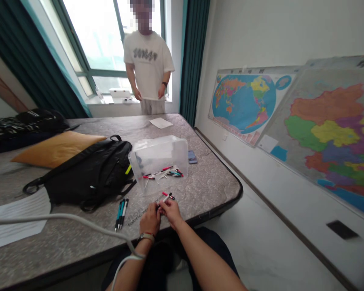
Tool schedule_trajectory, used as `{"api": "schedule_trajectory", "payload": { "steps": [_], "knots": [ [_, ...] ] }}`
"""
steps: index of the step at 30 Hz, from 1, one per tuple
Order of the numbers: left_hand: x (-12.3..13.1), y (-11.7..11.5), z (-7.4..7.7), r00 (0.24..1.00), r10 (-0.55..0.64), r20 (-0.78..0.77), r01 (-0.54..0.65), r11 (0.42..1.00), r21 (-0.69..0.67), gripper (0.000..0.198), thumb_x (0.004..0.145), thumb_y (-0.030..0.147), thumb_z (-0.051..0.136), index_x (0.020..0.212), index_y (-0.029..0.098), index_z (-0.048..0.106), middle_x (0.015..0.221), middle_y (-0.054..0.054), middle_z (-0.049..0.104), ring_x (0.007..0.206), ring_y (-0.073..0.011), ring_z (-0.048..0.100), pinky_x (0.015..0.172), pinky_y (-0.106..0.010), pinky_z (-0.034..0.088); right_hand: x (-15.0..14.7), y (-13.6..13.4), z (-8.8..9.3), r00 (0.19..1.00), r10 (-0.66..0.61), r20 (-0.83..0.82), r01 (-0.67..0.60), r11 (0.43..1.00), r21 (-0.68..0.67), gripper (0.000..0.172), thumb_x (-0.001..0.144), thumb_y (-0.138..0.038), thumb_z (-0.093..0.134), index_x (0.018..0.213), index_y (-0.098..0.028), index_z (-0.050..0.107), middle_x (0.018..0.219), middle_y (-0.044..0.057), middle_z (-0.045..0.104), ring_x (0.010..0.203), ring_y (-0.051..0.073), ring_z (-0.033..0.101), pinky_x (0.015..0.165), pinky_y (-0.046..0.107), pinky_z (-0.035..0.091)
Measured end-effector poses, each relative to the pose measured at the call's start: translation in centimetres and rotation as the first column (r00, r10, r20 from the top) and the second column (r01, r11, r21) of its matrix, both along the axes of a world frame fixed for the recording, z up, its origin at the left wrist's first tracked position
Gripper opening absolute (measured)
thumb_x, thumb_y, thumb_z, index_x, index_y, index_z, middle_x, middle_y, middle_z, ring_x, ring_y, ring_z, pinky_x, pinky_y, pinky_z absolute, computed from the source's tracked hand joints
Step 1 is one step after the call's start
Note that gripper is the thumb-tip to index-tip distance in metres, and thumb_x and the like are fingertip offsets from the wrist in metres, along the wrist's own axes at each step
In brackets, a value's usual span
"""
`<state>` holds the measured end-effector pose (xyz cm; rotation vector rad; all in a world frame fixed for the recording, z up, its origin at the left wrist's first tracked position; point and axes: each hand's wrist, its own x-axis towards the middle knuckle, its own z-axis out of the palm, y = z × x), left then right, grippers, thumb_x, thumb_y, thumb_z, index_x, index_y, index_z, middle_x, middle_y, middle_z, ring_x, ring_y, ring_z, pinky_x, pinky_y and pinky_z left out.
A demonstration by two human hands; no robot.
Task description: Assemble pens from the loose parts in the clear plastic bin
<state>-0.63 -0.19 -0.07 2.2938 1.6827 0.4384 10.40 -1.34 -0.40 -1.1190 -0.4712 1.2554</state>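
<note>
My left hand (149, 220) and my right hand (171, 212) meet at the near edge of the mattress (212, 184). Both pinch a small white pen (167, 197) with a red and black tip. A watch sits on my left wrist. A clear plastic box (159, 155) lies on its side just beyond my hands, with several coloured pens (164, 173) in it. Three pens (121, 213) lie side by side to the left of my left hand.
A black backpack (89, 173) lies left of the box, an orange cushion (56, 148) behind it. A phone (192, 156), a paper sheet (160, 123) and papers (15, 218) lie on the mattress. A person (148, 66) stands at the window. Wall maps (327, 129) lean at right.
</note>
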Motion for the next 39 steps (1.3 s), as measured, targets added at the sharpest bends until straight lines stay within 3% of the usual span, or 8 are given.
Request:
{"api": "schedule_trajectory", "payload": {
  "steps": [5, 11, 18, 26, 34, 39],
  "knots": [
    [-0.08, 0.13, -0.41, 0.999, -0.02, 0.041, 0.018, 0.999, 0.039, 0.022, 0.097, 0.029, 0.041, 0.111, 0.021, 0.056, 0.106, -0.006, 0.065, 0.079, -0.0159, 0.064, 0.063, -0.026, 0.036, -0.15, 0.54, -0.66, 0.998, -0.055, 0.029, 0.055, 0.998, -0.007, 0.048, 0.053, -0.051, 0.087, 0.073, -0.014, 0.063, 0.064, 0.001, 0.064, 0.054, 0.011, 0.061, 0.053, 0.022, 0.05],
    [-0.26, 0.01, -0.24, 0.996, -0.075, 0.05, 0.071, 0.993, 0.092, 0.027, 0.097, 0.031, 0.041, 0.116, 0.022, 0.058, 0.109, -0.006, 0.063, 0.08, -0.0162, 0.063, 0.065, -0.027, 0.039, -0.07, 0.58, -0.44, 0.998, -0.07, -0.009, 0.07, 0.997, -0.012, 0.047, 0.057, -0.053, 0.083, 0.077, -0.015, 0.064, 0.061, -0.001, 0.062, 0.05, 0.009, 0.058, 0.051, 0.021, 0.05],
    [-0.18, 0.03, -0.34, 0.994, -0.108, -0.007, 0.108, 0.986, 0.125, 0.035, 0.098, 0.032, 0.038, 0.125, 0.027, 0.059, 0.112, -0.007, 0.061, 0.072, -0.0134, 0.06, 0.061, -0.025, 0.039, 0.11, 0.69, -0.4, 0.987, -0.105, -0.118, 0.106, 0.994, 0.0, 0.05, 0.058, -0.051, 0.083, 0.09, -0.016, 0.069, 0.083, 0.005, 0.069, 0.051, 0.008, 0.057, 0.049, 0.021, 0.049],
    [-0.22, -0.01, -0.46, 0.996, -0.091, 0.001, 0.089, 0.982, 0.165, 0.03, 0.1, 0.034, 0.036, 0.112, 0.023, 0.062, 0.111, -0.006, 0.061, 0.072, -0.0121, 0.06, 0.06, -0.024, 0.037, 0.04, 0.68, -0.36, 0.99, -0.107, -0.092, 0.107, 0.994, -0.003, 0.045, 0.057, -0.052, 0.084, 0.075, -0.013, 0.069, 0.054, -0.003, 0.058, 0.049, 0.007, 0.054, 0.052, 0.019, 0.047],
    [-0.25, 0.0, -0.57, 0.998, -0.069, 0.013, 0.066, 0.989, 0.129, 0.033, 0.101, 0.039, 0.033, 0.104, 0.02, 0.059, 0.108, -0.005, 0.061, 0.074, -0.0129, 0.06, 0.06, -0.025, 0.036, -0.05, 1.0, -0.68, 0.992, -0.119, -0.05, 0.119, 0.993, -0.01, 0.043, 0.057, -0.051, 0.083, 0.068, -0.015, 0.065, 0.05, -0.005, 0.054, 0.046, 0.007, 0.05, 0.05, 0.02, 0.045],
    [-0.31, -0.03, -0.36, 0.997, -0.06, 0.052, 0.053, 0.992, 0.117, 0.03, 0.1, 0.038, 0.035, 0.104, 0.02, 0.058, 0.105, -0.005, 0.062, 0.078, -0.0143, 0.061, 0.061, -0.026, 0.036, -0.07, 0.88, -0.56, 0.992, -0.121, -0.041, 0.12, 0.993, -0.007, 0.044, 0.057, -0.052, 0.083, 0.076, -0.015, 0.068, 0.052, -0.005, 0.054, 0.046, 0.007, 0.05, 0.052, 0.02, 0.047]
  ]
}}
